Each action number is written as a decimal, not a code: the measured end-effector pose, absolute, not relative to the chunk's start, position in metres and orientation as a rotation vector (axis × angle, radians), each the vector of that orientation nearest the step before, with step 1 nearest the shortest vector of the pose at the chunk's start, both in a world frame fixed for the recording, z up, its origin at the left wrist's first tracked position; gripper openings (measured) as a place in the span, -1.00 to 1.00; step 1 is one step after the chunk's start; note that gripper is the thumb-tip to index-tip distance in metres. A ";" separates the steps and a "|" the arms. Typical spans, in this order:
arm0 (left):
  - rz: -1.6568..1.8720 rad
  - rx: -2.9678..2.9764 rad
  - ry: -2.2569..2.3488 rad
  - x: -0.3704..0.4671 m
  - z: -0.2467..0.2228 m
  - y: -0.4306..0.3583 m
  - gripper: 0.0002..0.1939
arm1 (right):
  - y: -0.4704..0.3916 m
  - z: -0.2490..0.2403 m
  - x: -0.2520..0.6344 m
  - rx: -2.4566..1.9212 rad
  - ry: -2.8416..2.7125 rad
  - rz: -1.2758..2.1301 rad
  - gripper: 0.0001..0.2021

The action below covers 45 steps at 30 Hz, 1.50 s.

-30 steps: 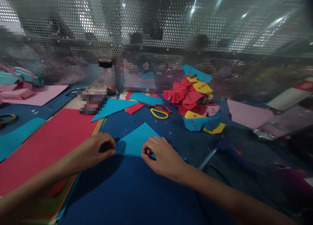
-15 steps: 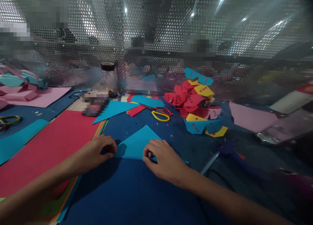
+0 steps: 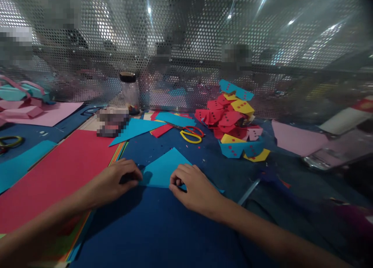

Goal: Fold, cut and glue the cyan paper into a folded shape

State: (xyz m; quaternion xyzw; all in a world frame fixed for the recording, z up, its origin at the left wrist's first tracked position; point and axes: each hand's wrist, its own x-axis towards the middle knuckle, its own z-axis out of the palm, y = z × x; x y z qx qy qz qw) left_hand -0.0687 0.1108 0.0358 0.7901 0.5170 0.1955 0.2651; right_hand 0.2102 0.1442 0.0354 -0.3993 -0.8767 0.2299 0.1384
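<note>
A folded triangle of blue paper [image 3: 159,167] lies on the dark blue table, its point facing away from me. My left hand [image 3: 124,178] is curled at its left corner, thumb and fingers closed together there. On the near edge, right of the middle, my right hand [image 3: 194,188] has its fingers bent and pinched at the paper. Part of the sheet's right side is hidden beneath that hand. Beyond the triangle rest scissors [image 3: 191,136] with red and yellow handles.
Red paper [image 3: 62,169] tops a stack of coloured sheets on the left. Folded red, yellow and blue paper pieces [image 3: 229,118] are heaped at the back right. A dark-lidded jar [image 3: 129,93] stands by the perforated metal screen [image 3: 186,39]. A glue gun [image 3: 272,178] lies right.
My left hand has shifted slightly right along the paper's left corner. The right hand and the folded paper look nearly the same, with a slight camera shift.
</note>
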 end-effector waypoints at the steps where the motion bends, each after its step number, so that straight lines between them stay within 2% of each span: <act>1: 0.550 2.159 1.390 -0.065 0.034 0.109 -0.86 | 0.144 0.035 0.210 -1.155 -2.534 0.668 -0.93; 17: 0.694 2.210 1.516 -0.044 0.019 0.103 -0.73 | 0.141 0.039 0.210 -1.201 -2.522 0.713 -0.89; 21: 0.754 2.293 1.496 -0.045 0.016 0.102 -0.84 | 0.142 0.037 0.212 -1.229 -2.500 0.739 -0.89; 31: 0.746 2.652 1.258 -0.055 0.015 0.103 -0.86 | 0.145 0.038 0.211 -1.217 -2.453 0.796 -0.91; 38: 0.770 2.629 1.261 -0.055 0.015 0.101 -0.87 | 0.143 0.039 0.214 -0.928 -2.620 0.431 -0.89; 45: 0.788 2.700 1.238 -0.052 0.016 0.102 -0.84 | 0.142 0.034 0.215 -0.837 -2.728 0.200 -0.88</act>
